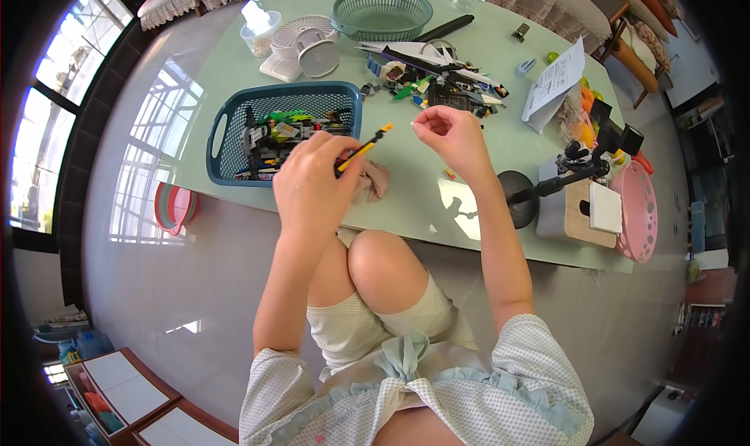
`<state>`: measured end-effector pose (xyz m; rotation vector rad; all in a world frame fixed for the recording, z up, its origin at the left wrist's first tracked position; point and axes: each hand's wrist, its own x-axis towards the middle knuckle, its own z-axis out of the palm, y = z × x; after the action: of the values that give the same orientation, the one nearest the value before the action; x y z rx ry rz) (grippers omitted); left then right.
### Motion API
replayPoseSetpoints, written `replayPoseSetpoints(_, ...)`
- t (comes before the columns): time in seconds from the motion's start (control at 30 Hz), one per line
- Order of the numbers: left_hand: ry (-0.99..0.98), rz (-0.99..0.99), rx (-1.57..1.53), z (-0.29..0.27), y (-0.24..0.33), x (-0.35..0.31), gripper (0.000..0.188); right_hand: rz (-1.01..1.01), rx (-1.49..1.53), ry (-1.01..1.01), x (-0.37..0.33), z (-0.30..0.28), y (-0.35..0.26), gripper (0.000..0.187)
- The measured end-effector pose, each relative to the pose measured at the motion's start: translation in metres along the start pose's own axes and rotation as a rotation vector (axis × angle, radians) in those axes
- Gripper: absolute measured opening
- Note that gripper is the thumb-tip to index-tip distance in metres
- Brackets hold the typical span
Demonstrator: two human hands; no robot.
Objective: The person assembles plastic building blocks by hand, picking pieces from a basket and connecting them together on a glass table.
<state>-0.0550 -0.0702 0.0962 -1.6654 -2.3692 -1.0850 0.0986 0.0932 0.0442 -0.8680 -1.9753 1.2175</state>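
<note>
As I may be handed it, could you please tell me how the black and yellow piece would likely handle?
The black and yellow piece is probably stiff, as it juts straight from the left hand without sagging. It is likely light, being slender and small beside the hand. Its orange tip might work loose, as it looks like a separate part.

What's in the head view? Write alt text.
A person's left hand holds a black-and-yellow piece over a green table, the right hand raised nearby. Toy bricks lie in a blue basket and in a loose pile.
</note>
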Motion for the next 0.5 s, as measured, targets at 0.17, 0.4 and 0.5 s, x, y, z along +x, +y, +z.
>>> replayPoseSetpoints(0.17,0.056,-0.048,0.095,-0.011,-0.033,0.006,0.012,-0.128,-0.018,-0.045,0.019,0.029,-0.029,0.016)
replayPoseSetpoints(0.4,-0.003,-0.104,0.109,-0.005,-0.065,0.021,0.013,-0.245,-0.156,-0.085,0.050,0.069,-0.039,0.011)
replayPoseSetpoints(0.5,-0.019,-0.095,0.119,0.007,-0.075,0.027,0.014,-0.325,-0.273,-0.077,0.061,0.077,-0.038,0.011)
